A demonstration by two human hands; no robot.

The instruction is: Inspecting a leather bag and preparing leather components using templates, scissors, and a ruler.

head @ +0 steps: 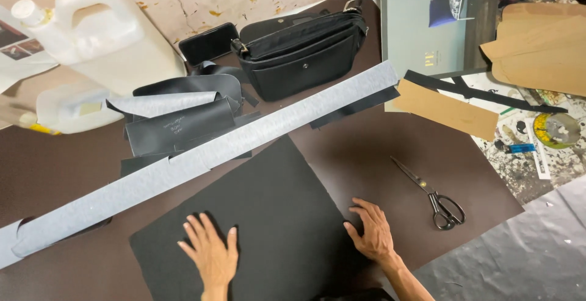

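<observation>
A black sheet (268,215) lies flat and askew on a wide brown sheet (390,154) that covers the table, in the lower middle of the view. The left hand (210,253) rests palm down on the black sheet near its lower edge, fingers spread and straight, holding nothing. The right hand (370,231) lies palm down at the sheet's right edge, fingers loosely spread, its fingertips on the sheet and its heel on the brown sheet.

Just right of that hand, scissors (434,196) lie closed on the brown sheet, blades pointing up and left. A long grey strip (201,154) runs diagonally from the lower left to the upper right, just clearing the black sheet's top corner. Behind the strip sit a heap of black cut pieces (177,118) and, upright, a black bag (302,54). A phone (209,43) lies left of the bag. Two white plastic jugs (91,32) stand at the upper left. Tan card pieces (445,109) lie at the upper right, and a tape measure (555,129) is near the right edge.
</observation>
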